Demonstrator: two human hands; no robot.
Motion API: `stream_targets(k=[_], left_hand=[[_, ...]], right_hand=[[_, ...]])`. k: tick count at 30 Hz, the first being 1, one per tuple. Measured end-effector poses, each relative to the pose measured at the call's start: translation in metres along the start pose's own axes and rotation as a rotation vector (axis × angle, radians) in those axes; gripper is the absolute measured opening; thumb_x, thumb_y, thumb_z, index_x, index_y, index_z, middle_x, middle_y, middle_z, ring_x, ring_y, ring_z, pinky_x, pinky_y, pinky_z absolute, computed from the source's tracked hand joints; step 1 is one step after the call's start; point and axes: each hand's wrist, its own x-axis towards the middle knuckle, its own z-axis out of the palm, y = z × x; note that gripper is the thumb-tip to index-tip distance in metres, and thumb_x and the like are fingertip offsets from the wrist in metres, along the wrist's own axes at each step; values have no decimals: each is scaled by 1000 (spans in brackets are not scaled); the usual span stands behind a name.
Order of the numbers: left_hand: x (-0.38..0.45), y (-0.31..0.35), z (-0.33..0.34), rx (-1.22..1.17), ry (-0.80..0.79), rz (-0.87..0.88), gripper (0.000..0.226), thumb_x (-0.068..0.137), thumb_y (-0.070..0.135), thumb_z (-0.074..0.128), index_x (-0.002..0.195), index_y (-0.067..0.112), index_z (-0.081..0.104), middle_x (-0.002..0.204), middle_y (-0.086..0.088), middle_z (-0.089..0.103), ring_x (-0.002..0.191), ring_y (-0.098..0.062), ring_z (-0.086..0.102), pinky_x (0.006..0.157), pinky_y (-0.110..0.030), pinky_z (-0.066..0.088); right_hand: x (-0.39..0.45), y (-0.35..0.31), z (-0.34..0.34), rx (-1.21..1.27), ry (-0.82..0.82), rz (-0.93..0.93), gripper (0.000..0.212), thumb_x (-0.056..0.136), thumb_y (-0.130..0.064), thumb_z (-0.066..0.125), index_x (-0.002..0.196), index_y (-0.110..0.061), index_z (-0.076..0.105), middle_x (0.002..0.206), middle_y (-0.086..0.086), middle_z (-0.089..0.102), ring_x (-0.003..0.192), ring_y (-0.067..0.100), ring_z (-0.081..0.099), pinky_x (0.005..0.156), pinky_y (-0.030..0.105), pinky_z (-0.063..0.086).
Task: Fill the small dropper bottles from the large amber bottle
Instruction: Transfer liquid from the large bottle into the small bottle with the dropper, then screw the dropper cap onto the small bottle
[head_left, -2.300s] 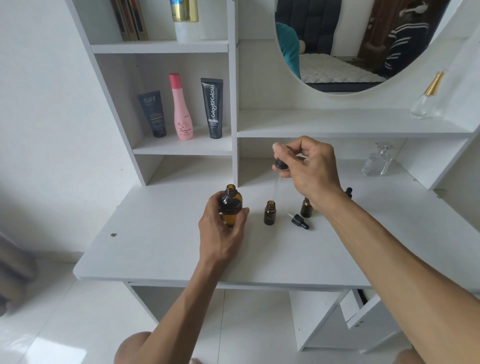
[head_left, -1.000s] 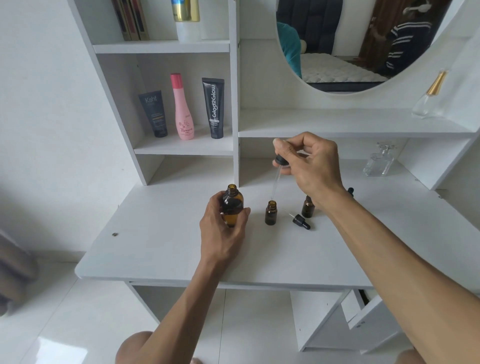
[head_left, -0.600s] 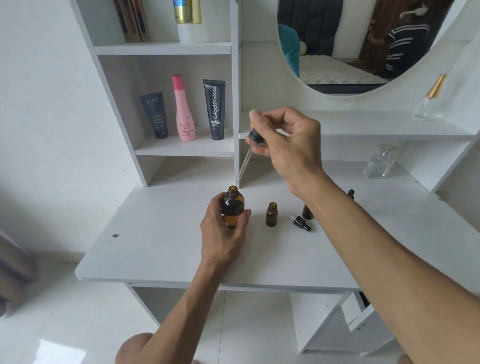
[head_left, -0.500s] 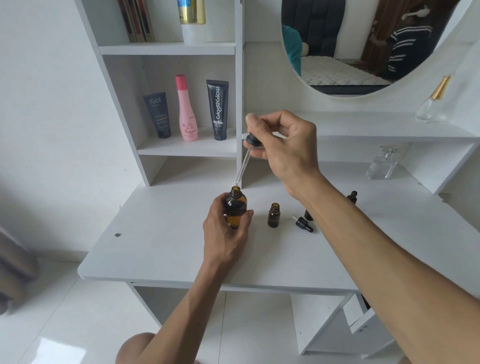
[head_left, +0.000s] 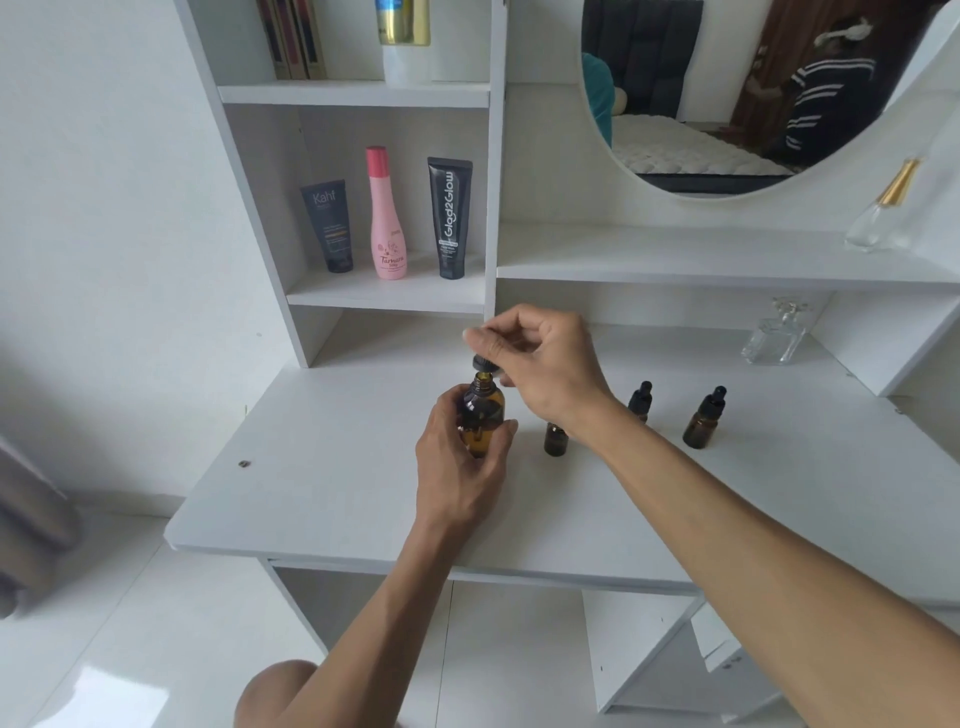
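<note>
Head view: left hand (head_left: 457, 462) grips fragile, smooth large amber bottle (head_left: 482, 415) mid-body; right hand (head_left: 545, 364) pinches dropper (head_left: 485, 362) bulb.

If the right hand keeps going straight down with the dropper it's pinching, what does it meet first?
Most likely the open mouth of the large amber glass bottle, held by the left hand. The right hand pinches the black dropper cap just above that neck; the pipette seems already inside.

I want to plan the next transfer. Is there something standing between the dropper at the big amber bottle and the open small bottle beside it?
Nothing visible does. The right hand pinches the dropper at the large amber bottle, which the left hand holds. The uncapped small bottle stands just right of it, bare desk between.
</note>
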Motion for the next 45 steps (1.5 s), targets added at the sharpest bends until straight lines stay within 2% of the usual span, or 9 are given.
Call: stream_targets(k=[14, 21, 25, 29, 36, 38, 41, 43, 45], left_hand=[[0, 0, -1, 13, 0, 4, 40, 85, 23, 74, 117, 33, 52, 104, 13, 67, 94, 4, 62, 82, -26, 54], [0, 0, 0, 17, 1, 12, 41, 85, 23, 75, 116, 35, 51, 105, 15, 66, 94, 5, 62, 83, -29, 54], [0, -1, 0, 23, 0, 12, 41, 86, 24, 75, 117, 34, 51, 106, 14, 67, 95, 5, 62, 84, -26, 54], [1, -1, 0, 33, -3, 15, 40, 86, 26, 75, 117, 33, 52, 107, 13, 67, 95, 4, 62, 83, -25, 53], [0, 1, -1, 36, -4, -3, 39, 85, 24, 77, 114, 33, 52, 101, 14, 68, 91, 6, 63, 76, -7, 45], [-1, 2, -1, 41, 5, -5, 40, 84, 25, 77, 113, 34, 52, 100, 15, 68, 91, 6, 63, 78, -13, 48], [-1, 4, -2, 55, 2, -21, 48, 80, 32, 79, 120, 33, 52, 105, 14, 69, 95, 3, 62, 86, -26, 52], [-3, 7, -3, 56, -13, -21, 69, 77, 37, 77, 136, 27, 43, 118, 9, 64, 106, -5, 60, 93, -28, 50], [-9, 8, -4, 74, 52, 12, 80, 74, 34, 72, 143, 19, 34, 126, 3, 54, 116, -13, 54, 99, -33, 46]], right_hand=[[-6, 13, 4, -69, -12, -5, 17, 82, -24, 83, 84, -9, 75, 72, -3, 74, 64, 5, 68, 67, 19, 56], [-6, 13, 3, -62, -13, -5, 20, 81, -24, 84, 85, -7, 74, 75, 5, 76, 66, 12, 71, 69, 25, 60], [-5, 14, 3, -85, 13, 0, 25, 76, -31, 88, 82, -11, 74, 79, 7, 76, 77, 27, 73, 77, 38, 62], [-5, 14, 3, -86, 18, 16, 29, 72, -34, 90, 82, -13, 73, 79, 7, 75, 79, 29, 73, 79, 43, 62], [-7, 5, -8, -90, 18, 53, 37, 71, -44, 88, 94, -18, 74, 89, -3, 74, 74, 6, 68, 71, 25, 57], [-10, 1, -20, -70, 37, 57, 37, 76, -49, 82, 96, -20, 73, 91, -3, 75, 80, 7, 72, 72, 26, 58], [-15, 4, -42, -151, 141, 38, 31, 85, -57, 71, 92, -27, 72, 89, -8, 75, 84, 11, 74, 78, 40, 62], [-20, 9, -57, -244, 212, 24, 22, 91, -46, 67, 92, -25, 72, 87, -10, 74, 83, 11, 73, 80, 42, 62], [-30, 17, -71, -360, 262, 14, 13, 92, -34, 69, 92, -22, 73, 85, -12, 72, 75, 12, 73, 78, 33, 59]])
